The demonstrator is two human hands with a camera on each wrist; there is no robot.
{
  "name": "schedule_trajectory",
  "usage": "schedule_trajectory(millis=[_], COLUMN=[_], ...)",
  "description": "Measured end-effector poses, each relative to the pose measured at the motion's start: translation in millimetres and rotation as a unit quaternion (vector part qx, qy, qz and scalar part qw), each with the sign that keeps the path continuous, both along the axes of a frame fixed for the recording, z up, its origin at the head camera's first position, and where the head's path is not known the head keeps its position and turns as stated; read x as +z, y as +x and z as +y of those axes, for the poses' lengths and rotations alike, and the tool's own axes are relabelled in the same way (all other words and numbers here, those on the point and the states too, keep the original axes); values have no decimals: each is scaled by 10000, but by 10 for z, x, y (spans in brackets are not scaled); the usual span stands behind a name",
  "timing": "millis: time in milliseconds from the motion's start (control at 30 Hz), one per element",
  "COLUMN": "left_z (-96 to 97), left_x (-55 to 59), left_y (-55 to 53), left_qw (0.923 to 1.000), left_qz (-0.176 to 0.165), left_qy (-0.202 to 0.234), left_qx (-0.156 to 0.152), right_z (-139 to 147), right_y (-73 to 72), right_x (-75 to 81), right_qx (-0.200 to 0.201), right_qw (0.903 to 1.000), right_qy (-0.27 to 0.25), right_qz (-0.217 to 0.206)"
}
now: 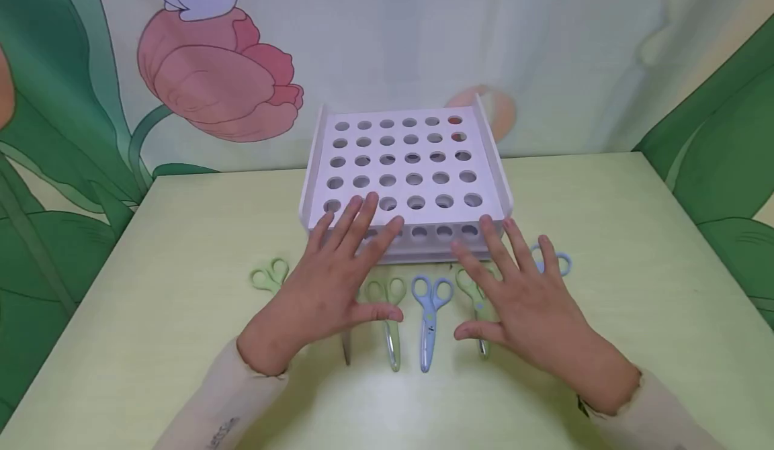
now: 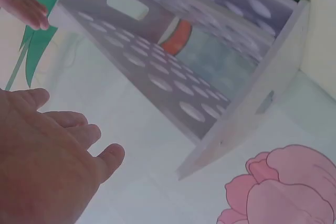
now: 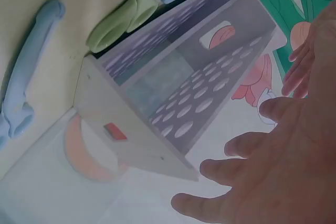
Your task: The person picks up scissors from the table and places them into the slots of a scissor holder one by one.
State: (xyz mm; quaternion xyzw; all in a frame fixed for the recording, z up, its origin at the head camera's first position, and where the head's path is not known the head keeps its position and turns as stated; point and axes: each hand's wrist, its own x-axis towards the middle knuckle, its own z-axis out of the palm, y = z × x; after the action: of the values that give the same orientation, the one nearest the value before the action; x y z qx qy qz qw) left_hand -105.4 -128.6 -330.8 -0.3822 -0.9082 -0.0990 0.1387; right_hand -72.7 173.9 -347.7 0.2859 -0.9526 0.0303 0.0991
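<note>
Both hands hover over a row of scissors in the head view, fingers spread and holding nothing. My left hand (image 1: 326,282) reaches over the left part of the row, its fingertips overlapping the near edge of a white rack with round holes (image 1: 401,191). A green pair of scissors (image 1: 271,285) shows beside its wrist. Another pair is mostly hidden beneath that hand. Between the hands lie green scissors (image 1: 393,342) and blue scissors (image 1: 428,322). My right hand (image 1: 532,295) partly covers more green scissors (image 1: 469,285) and blue scissors (image 1: 568,262) at the right end.
Pale yellow-green tabletop (image 1: 181,302) lies under everything. Behind it hangs a printed curtain (image 1: 387,47) with a pink flower and green leaves. The rack's side panel (image 2: 236,124) appears in the left wrist view, with an open space inside the rack.
</note>
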Motion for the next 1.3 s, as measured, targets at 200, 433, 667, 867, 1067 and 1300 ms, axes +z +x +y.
schedule_trajectory(millis=[200,433,667,867,1067,1300], left_z=[-53,-97,-114,-179,-267,-332], left_x=[108,199,256,322,310,204], left_y=[-79,-193,-328,-462,-573,-698], left_qw=[9997,9991,9985,9959,9934,9918], left_qz=[42,51,94,6,-98,-271], left_qy=[213,304,335,499,572,491], left_qx=[132,284,430,758,988,1150], right_z=[123,310,409,492,622,836], right_y=[-39,-86,-124,-147,-216,-339], right_x=[83,170,212,219,234,190], right_qx=[-69,-261,-464,-576,-773,-716], right_qw=[9996,9985,9982,9978,9959,9939], right_qy=[-209,-402,-328,-324,-434,-794], right_qz=[176,280,199,43,-156,-285])
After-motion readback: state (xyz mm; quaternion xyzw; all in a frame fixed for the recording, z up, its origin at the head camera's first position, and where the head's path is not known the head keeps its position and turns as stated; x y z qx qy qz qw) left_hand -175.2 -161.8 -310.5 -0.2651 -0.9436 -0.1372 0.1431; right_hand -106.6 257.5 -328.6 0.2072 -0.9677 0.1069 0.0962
